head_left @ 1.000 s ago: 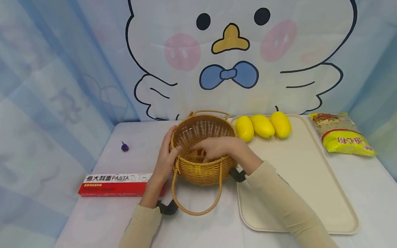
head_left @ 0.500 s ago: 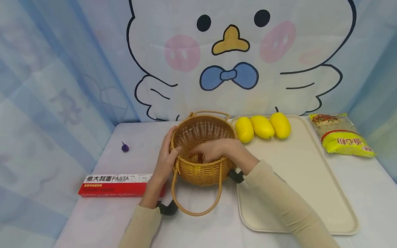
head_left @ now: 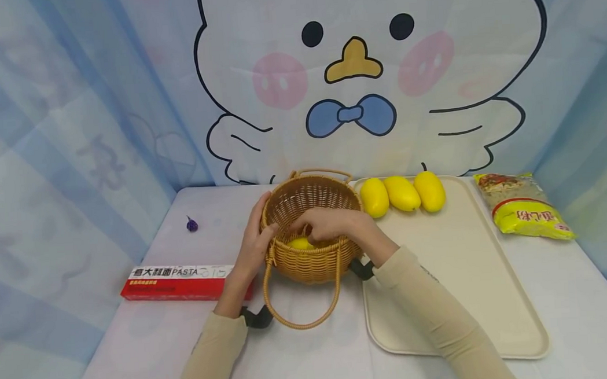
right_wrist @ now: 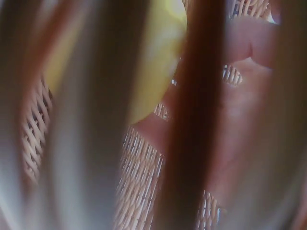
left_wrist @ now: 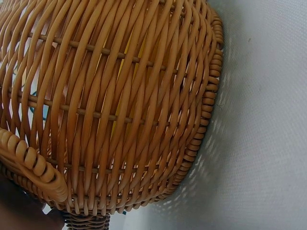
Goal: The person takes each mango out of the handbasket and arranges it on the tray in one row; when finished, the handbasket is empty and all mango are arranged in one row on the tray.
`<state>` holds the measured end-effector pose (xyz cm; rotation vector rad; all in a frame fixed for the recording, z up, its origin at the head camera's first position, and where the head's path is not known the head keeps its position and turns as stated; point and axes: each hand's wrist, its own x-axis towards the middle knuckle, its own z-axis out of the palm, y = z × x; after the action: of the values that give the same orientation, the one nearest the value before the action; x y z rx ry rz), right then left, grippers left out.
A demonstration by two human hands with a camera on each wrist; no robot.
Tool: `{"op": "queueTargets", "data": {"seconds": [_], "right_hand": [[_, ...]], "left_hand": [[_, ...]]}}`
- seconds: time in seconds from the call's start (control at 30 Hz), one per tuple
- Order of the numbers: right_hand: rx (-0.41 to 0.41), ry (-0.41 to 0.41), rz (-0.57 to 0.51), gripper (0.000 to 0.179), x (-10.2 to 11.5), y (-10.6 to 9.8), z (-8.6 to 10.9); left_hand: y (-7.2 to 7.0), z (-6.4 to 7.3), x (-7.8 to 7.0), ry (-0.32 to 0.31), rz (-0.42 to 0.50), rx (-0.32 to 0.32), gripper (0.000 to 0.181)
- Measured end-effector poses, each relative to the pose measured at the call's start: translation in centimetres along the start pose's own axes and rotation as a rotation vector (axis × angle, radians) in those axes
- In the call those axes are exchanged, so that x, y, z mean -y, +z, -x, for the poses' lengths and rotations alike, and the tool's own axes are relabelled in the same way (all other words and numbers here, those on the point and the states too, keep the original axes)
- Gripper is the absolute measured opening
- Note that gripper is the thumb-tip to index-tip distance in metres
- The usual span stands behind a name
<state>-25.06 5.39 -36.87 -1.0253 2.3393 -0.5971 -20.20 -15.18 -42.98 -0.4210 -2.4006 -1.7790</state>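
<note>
In the head view a round wicker basket [head_left: 308, 264] stands mid-table, its front handle hanging down toward me. My left hand [head_left: 251, 239] grips the basket's left side, thumb over the rim and fingers along the outer wall. Inside the basket is my right hand [head_left: 326, 223], fingers curled down around a yellow lemon [head_left: 300, 244]. Part of the lemon shows below the fingers; the rest is hidden. Through blurred wicker strands the right wrist view shows the lemon [right_wrist: 160, 62] against the fingers. Woven wall fills much of the left wrist view, with yellow glimpsed through its gaps.
Three lemons [head_left: 402, 194] lie at the back of a cream tray [head_left: 445, 285] on the right. Farther right is a yellow noodle packet [head_left: 526, 210]. A red-and-white pasta box [head_left: 176, 284] lies left of the basket, with a small purple object [head_left: 191, 225] behind it.
My right hand has risen slightly inside the basket, and a yellow lemon now shows beneath its fingers. The left hand and the basket have stayed in place.
</note>
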Motion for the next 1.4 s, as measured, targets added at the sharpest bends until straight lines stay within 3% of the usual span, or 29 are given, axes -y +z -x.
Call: {"op": "queueTargets", "data": {"seconds": [0.37,0.6,0.83,1.0,1.4], "right_hand": [[0.046,0.037,0.005,0.050,0.26,0.05,0.25],[0.092,0.097,0.096,0.066,-0.03,0.13,0.40],[0.072,0.082,0.147,0.065,-0.04,0.04,0.33],[0.009,0.029,0.130,0.062,0.03,0.02,0.24],[-0.256,-0.071,0.070,0.069,0.09,-0.34,0.51]], "left_hand": [[0.11,-0.03,0.64,0.020,-0.008,-0.018,0.068],[0.14,-0.07,0.62,0.024,-0.001,-0.010,0.068],[0.08,-0.08,0.58,0.025,-0.004,-0.013,0.069],[0.07,-0.01,0.56,0.028,0.006,-0.018,0.069],[0.05,-0.13,0.57,0.027,0.021,-0.009,0.069]]}}
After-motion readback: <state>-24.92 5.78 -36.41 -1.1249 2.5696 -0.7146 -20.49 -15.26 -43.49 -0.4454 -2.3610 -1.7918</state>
